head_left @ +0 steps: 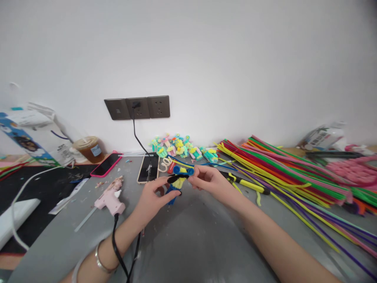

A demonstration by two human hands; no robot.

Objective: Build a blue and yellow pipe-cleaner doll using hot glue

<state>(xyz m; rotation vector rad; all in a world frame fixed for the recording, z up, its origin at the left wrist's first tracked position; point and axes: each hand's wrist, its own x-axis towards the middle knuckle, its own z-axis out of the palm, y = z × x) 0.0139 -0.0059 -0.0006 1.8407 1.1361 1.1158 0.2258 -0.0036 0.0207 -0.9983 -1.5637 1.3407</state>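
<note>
Between my hands, above the grey table, is a small blue and yellow pipe-cleaner figure [178, 183] with a black strip [173, 179] across it. My left hand [157, 194] grips the figure's lower part from the left, thumb in front. From the right, the fingers of my right hand [206, 180] pinch the upper part by the black strip; the exact contact is hidden. Behind the figure stand several finished-looking pastel pipe-cleaner figures [179, 146]. Yellow-handled pliers [250, 184] lie just right of my right hand.
Bundles of coloured pipe cleaners [282, 169] cover the right side. On the left lie a pink glue gun [110, 200] with a black cord, a pink-edged phone [106, 165] and a drink cup [90, 149]. Another phone [144, 173] lies behind my left hand, below wall sockets [137, 108].
</note>
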